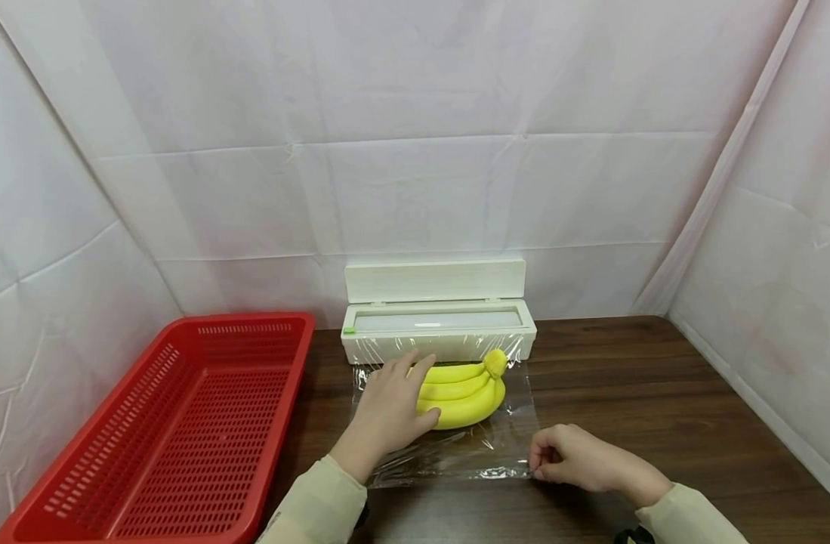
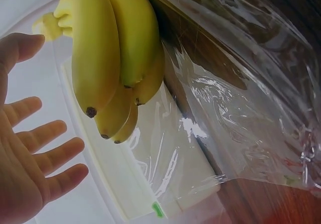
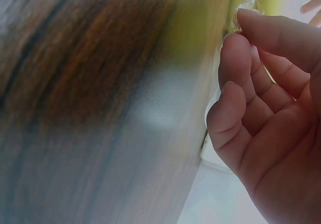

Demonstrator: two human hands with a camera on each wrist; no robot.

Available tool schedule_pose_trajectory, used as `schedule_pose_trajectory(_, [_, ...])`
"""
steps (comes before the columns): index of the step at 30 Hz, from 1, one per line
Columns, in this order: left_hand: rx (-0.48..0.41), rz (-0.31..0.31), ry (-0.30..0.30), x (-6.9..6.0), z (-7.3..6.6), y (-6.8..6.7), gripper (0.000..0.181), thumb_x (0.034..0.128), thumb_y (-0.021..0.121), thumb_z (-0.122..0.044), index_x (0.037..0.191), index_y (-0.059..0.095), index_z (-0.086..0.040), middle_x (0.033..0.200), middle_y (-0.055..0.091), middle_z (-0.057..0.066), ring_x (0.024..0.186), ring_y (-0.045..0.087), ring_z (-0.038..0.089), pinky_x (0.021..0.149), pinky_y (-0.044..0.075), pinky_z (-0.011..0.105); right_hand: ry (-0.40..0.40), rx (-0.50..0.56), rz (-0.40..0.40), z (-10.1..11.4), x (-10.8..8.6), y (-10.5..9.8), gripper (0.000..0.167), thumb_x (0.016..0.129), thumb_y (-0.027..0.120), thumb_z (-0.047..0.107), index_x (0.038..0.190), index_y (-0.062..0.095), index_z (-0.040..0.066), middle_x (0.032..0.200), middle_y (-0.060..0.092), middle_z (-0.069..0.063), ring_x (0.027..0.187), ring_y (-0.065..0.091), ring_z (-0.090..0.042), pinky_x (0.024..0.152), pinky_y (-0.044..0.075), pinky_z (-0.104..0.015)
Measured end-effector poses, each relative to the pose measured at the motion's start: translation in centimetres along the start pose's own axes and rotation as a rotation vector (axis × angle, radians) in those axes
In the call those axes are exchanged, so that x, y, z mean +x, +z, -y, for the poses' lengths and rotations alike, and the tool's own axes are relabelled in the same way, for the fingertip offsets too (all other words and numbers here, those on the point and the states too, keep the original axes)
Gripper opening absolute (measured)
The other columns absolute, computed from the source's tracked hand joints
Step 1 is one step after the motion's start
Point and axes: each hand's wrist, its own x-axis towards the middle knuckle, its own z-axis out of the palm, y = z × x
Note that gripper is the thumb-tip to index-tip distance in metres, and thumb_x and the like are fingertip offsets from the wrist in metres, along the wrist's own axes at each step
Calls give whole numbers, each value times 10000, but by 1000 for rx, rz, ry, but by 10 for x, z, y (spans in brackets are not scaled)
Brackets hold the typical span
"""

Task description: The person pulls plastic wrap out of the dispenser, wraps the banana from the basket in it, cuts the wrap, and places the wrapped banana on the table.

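A bunch of yellow bananas (image 1: 464, 412) lies on a sheet of clear plastic wrap (image 1: 448, 462), stem toward the right. The sheet comes out over the front of a white wrap dispenser (image 1: 415, 349) whose lid stands raised. My left hand (image 1: 390, 408) is over the left end of the bunch with fingers spread. In the left wrist view, that hand (image 2: 30, 153) appears beside the bananas (image 2: 95, 53), not gripping them. At the sheet's near right corner, my right hand (image 1: 578, 457) pinches the wrap's edge between thumb and forefinger, seen closely in the right wrist view (image 3: 266, 93).
A red perforated plastic basket (image 1: 288, 431) stands on the left of the dark wooden table (image 1: 612, 370). White cloth walls (image 1: 415, 196) enclose the table at the back and both sides. A small green tab (image 1: 350, 330) marks the dispenser's left end.
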Motion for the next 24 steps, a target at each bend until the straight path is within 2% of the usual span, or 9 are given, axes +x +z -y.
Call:
schedule_pose_trajectory(17, [-13, 1, -33, -11, 5, 1, 694, 807, 653, -412, 1403, 426, -140, 1373, 482, 114, 1194, 509, 332, 974, 419, 503, -25, 0, -6, -1, 0, 1, 81, 853, 672, 147, 793, 617, 153, 699, 550, 116, 614, 485, 27, 542, 437, -200])
schedule_pose_trajectory(24, [-41, -6, -75, -17, 7, 2, 718, 802, 676, -393, 1416, 408, -134, 1352, 501, 114, 1178, 522, 324, 908, 443, 513, -22, -8, 2, -5, 0, 1, 86, 851, 668, 136, 789, 617, 166, 695, 547, 128, 615, 492, 29, 549, 446, -201])
